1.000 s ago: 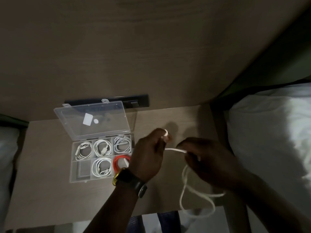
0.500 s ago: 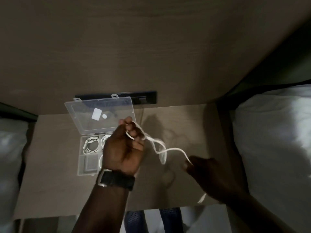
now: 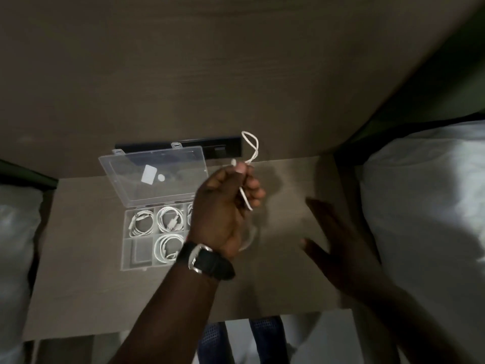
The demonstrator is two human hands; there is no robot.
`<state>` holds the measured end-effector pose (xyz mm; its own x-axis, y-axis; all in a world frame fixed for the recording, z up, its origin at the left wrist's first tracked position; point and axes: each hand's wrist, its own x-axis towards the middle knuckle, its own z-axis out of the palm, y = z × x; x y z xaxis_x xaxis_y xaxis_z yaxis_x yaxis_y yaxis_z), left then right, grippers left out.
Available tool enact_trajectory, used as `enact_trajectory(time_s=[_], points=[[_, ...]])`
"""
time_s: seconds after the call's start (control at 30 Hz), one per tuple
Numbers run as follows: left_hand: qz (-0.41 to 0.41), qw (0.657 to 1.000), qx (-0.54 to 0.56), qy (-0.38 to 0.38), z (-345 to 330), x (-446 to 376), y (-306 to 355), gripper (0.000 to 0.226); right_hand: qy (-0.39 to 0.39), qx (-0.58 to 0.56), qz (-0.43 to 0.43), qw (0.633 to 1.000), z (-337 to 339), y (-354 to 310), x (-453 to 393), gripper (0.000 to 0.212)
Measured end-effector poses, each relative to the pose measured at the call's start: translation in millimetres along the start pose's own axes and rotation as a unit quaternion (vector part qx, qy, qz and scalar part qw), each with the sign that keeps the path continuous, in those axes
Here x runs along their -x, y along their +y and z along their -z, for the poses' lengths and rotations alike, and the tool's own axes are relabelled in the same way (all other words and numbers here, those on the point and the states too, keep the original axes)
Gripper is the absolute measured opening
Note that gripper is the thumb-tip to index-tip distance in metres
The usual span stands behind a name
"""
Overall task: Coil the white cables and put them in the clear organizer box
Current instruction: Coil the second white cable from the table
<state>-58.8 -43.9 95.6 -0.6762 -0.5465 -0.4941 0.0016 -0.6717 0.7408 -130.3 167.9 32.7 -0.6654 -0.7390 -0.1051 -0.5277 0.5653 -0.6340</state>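
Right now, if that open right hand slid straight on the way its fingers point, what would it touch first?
Probably the left hand, which grips the white cable. The right hand points up and left over bare tabletop. Height is unclear, so it might pass underneath.

- organizer box point(image 3: 136, 258) is sitting on the table point(image 3: 275, 285), lid point(image 3: 154, 177) leaning back toward the wall
- left hand point(image 3: 223, 208) is hovering just right of the box, gripping a cable point(image 3: 250, 151)
- right hand point(image 3: 338, 243) is hanging further right, fingers spread
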Motion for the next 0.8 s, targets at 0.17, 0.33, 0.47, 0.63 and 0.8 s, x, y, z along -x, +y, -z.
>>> enact_trajectory(time_s=[0.17,0.33,0.47,0.63,0.8], points=[[0.117,0.991,-0.031,-0.057,-22,26,-19,0.015,-0.031,-0.192,0.087,0.977,-5,-46,-75,0.058],[0.167,0.969,0.176,-0.053,-14,8,-7,0.022,-0.07,-0.325,0.029,0.943,-21,-42,-63,0.019],[0.098,0.965,0.235,0.06,-10,-2,-18,0.02,-0.149,-0.263,0.019,0.953,-21,-44,-43,0.018],[-0.156,0.985,-0.01,0.077,17,-22,-19,0.015,-0.286,-0.171,-0.01,0.943,4,-33,-31,0.017],[-0.12,0.897,-0.408,-0.12,28,-12,-44,0.026,-0.092,-0.163,0.056,0.981,50,-33,-55,0.016]])
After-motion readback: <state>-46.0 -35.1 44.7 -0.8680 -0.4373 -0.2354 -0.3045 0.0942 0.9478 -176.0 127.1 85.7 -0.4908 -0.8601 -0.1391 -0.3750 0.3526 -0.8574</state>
